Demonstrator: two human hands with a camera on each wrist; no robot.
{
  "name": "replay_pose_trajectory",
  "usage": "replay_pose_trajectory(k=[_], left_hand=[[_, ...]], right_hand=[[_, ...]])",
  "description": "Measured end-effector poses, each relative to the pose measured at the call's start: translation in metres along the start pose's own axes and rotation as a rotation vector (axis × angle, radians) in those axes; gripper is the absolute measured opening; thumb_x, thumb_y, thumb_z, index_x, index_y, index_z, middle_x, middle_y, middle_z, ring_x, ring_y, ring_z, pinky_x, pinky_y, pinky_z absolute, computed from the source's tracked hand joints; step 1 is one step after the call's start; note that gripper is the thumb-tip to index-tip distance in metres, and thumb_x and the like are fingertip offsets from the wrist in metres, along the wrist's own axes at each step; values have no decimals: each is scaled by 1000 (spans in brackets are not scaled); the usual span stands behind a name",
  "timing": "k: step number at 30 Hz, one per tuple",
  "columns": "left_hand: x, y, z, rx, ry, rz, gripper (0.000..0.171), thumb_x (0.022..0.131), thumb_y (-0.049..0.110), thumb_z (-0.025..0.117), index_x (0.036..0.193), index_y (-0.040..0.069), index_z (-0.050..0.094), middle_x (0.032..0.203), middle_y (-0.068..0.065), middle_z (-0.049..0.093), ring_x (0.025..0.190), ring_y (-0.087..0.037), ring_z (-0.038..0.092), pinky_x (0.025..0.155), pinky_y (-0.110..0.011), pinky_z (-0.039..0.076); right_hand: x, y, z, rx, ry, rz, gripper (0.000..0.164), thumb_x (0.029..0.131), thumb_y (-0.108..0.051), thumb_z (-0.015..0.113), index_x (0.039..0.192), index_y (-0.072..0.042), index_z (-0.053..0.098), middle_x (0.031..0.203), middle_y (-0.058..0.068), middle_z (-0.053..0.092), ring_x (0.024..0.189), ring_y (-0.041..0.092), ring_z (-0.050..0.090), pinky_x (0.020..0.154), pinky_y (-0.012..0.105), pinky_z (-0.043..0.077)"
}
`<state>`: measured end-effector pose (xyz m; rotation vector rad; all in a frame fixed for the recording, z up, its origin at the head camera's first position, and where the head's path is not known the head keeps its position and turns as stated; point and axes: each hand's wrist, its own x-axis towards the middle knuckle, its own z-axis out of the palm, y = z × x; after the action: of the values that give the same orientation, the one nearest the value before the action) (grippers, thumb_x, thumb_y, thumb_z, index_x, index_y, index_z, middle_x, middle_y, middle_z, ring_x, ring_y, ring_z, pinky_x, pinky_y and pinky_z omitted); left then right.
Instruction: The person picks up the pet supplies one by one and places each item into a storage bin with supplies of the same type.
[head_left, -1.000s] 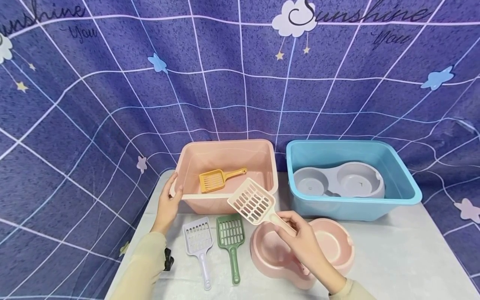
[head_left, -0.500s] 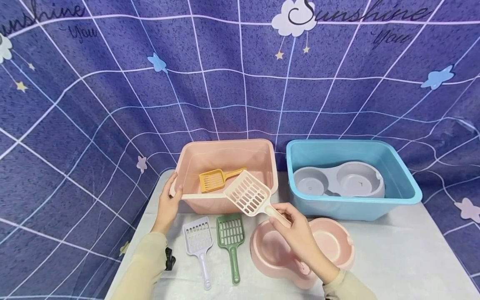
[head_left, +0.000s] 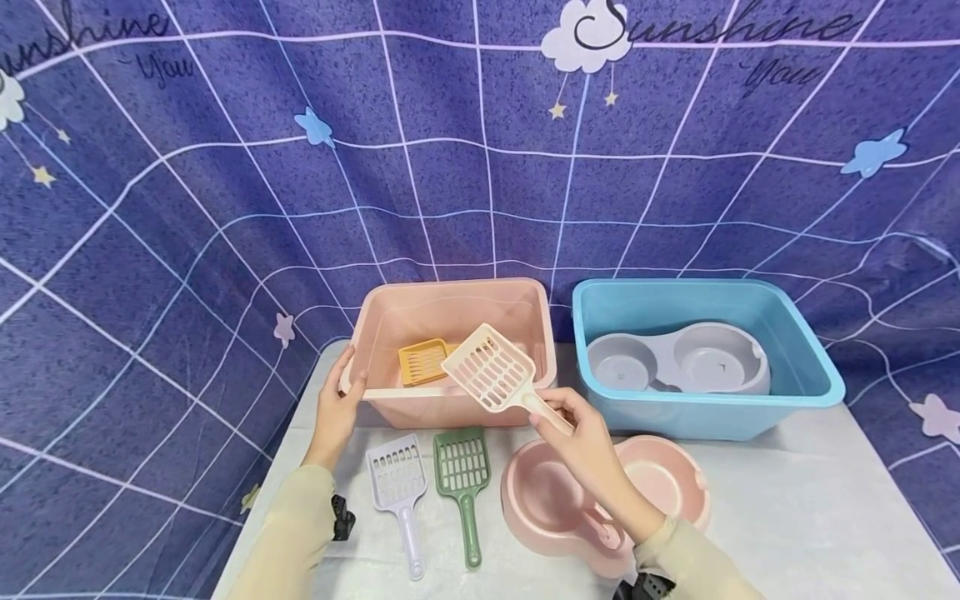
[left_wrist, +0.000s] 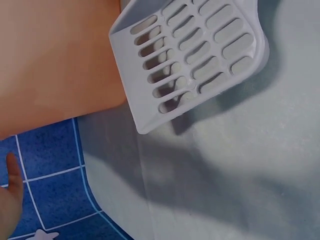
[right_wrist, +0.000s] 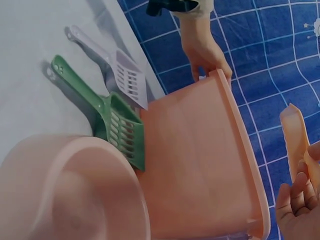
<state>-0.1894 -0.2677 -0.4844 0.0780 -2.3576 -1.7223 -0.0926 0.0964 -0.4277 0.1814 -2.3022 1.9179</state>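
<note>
A cream litter scoop with a slotted head is held by its handle in my right hand, its head over the front rim of the pink litter box. My left hand grips that box's left front corner, thumb and fingers on either side of the rim. Inside the box lies a yellow litter scoop, its handle hidden behind the cream one. On the table in front rest a lilac litter scoop and a green litter scoop, handles toward me.
A pink double pet bowl stands under my right forearm, a pink scoop in it. At the right, a blue litter box holds a grey double bowl. A purple patterned curtain hangs close behind both boxes.
My right hand has moved the cream scoop up and slightly left, from in front of the pink box to over its rim, covering the yellow scoop's handle. My left hand has stayed put.
</note>
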Motion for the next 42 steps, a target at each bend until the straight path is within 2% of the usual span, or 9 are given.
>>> replay_pose_trajectory(k=[2, 5, 8, 15, 24, 28, 35, 42], left_hand=[[-1, 1, 0, -6, -4, 0, 56, 102, 22, 54, 155, 18, 35, 160, -5, 28, 146, -26, 24, 118, -44, 24], [-4, 14, -1, -22, -17, -29, 56, 102, 16, 53, 155, 13, 34, 161, -8, 26, 147, -28, 22, 118, -45, 23], [-6, 19, -1, -36, -21, -37, 56, 102, 15, 53, 155, 11, 34, 161, -9, 25, 147, -29, 22, 119, -45, 22], [-3, 4, 0, 14, 8, -22, 56, 103, 25, 53, 156, 21, 34, 161, -1, 27, 146, -25, 24, 118, -43, 25], [-6, 3, -1, -5, 19, -19, 55, 103, 23, 52, 155, 18, 34, 161, -4, 27, 146, -27, 25, 118, -45, 25], [-4, 11, 2, -29, 8, -33, 55, 103, 19, 52, 155, 14, 34, 161, -5, 27, 145, -27, 26, 118, -42, 25], [-14, 40, 5, -47, -2, -36, 55, 103, 13, 51, 154, 4, 33, 160, -12, 27, 145, -32, 27, 117, -44, 27], [-17, 41, 3, -45, 7, -30, 54, 102, 10, 51, 153, 4, 34, 160, -14, 27, 144, -33, 28, 116, -46, 28]], right_hand=[[3, -1, 1, 7, 2, 0, 29, 88, -8, 74, 116, -8, 68, 95, 6, 66, 84, 15, 59, 72, 21, 50], [7, -3, 3, 10, -1, 0, 28, 88, -8, 74, 116, -8, 68, 95, 6, 66, 84, 14, 59, 73, 21, 50], [11, -6, 5, 11, -6, -9, 27, 88, -9, 74, 115, -7, 68, 96, 7, 66, 85, 14, 59, 74, 21, 51], [20, -7, 10, 8, -1, -11, 26, 89, -11, 74, 114, -7, 68, 100, 7, 66, 88, 16, 58, 77, 21, 49], [38, -5, 18, -2, 22, -29, 24, 88, -7, 74, 111, -4, 69, 93, 9, 66, 80, 14, 57, 66, 19, 46], [50, -8, 19, -12, 39, -39, 26, 87, -6, 74, 112, -3, 68, 98, 10, 66, 83, 14, 58, 71, 19, 47], [67, -9, 23, -34, 46, -36, 26, 87, -9, 74, 112, -5, 69, 96, 7, 67, 83, 16, 58, 71, 21, 48], [74, -9, 30, -50, 53, -14, 24, 86, -11, 74, 109, -7, 70, 94, 5, 67, 83, 16, 58, 72, 24, 47]])
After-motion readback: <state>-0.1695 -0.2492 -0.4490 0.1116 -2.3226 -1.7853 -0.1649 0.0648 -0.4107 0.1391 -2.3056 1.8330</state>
